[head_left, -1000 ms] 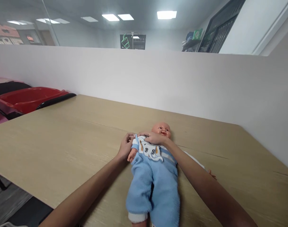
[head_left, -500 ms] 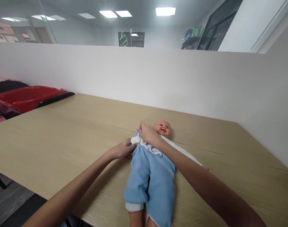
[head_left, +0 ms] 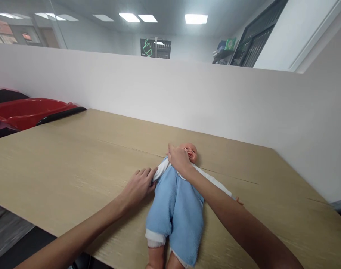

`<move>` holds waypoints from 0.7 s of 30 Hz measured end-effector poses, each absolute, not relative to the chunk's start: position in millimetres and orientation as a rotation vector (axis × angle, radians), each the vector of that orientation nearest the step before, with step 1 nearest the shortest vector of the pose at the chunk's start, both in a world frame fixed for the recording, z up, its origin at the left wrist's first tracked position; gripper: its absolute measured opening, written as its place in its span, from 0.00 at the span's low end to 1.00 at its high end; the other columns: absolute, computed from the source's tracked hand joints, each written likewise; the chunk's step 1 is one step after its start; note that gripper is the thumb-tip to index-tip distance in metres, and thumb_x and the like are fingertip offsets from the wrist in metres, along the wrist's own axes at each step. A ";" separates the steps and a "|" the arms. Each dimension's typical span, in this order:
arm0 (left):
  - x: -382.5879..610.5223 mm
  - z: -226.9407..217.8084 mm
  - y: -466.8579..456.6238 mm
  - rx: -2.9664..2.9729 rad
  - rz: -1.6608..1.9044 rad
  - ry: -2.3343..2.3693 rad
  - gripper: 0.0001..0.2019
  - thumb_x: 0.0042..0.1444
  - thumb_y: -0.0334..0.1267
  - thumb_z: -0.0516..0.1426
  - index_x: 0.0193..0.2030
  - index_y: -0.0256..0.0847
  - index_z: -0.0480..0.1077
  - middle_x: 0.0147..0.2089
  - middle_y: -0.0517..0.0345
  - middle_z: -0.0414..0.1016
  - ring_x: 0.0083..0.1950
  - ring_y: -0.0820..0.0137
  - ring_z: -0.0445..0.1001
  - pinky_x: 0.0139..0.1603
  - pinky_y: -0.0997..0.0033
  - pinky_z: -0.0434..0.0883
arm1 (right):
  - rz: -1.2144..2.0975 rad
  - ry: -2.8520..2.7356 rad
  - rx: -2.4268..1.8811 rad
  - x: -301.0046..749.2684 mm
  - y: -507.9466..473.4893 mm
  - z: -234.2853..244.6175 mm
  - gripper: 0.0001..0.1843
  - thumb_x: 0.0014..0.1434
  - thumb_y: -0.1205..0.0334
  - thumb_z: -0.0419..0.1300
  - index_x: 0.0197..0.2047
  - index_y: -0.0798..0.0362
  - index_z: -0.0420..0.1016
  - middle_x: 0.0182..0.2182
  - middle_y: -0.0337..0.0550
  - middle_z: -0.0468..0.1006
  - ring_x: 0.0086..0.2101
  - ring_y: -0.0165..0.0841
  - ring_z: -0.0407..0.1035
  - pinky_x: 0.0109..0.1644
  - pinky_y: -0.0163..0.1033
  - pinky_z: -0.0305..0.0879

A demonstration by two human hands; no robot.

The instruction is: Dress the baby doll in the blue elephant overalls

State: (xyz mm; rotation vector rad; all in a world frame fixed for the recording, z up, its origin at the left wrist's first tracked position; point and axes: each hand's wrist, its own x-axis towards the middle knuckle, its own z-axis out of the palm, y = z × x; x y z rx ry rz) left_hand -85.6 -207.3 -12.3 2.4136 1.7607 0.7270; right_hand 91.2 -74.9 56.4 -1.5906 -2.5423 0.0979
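A baby doll (head_left: 190, 152) lies on its back on the wooden table (head_left: 75, 157), head toward the white partition. It wears a fuzzy blue romper (head_left: 176, 209) with white cuffs. My right hand (head_left: 178, 160) is closed, pinching the garment at the doll's shoulder next to its chin. My left hand (head_left: 138, 185) lies with fingers stretched out on the table, its fingertips touching the doll's white sleeve at the left side of the body. The doll's bare feet reach the near table edge.
A white partition wall (head_left: 187, 97) runs behind the table. A red tub (head_left: 27, 112) sits at the far left beyond the table's end. A white cloth (head_left: 215, 183) lies under my right forearm.
My right hand has drawn the garment's top up toward the doll's chin, hiding the elephant print. My left hand has let go of the doll's arm and flattened beside it.
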 end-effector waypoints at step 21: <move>-134.3 -21.8 -171.0 2.071 0.575 1.925 0.22 0.66 0.59 0.48 0.35 0.44 0.70 0.38 0.47 0.78 0.41 0.54 0.77 0.43 0.60 0.67 | 1.066 -2.306 -1.410 208.8 -110.0 43.6 0.28 0.66 0.41 0.63 0.61 0.50 0.74 0.38 0.45 0.87 0.37 0.41 0.81 0.40 0.42 0.75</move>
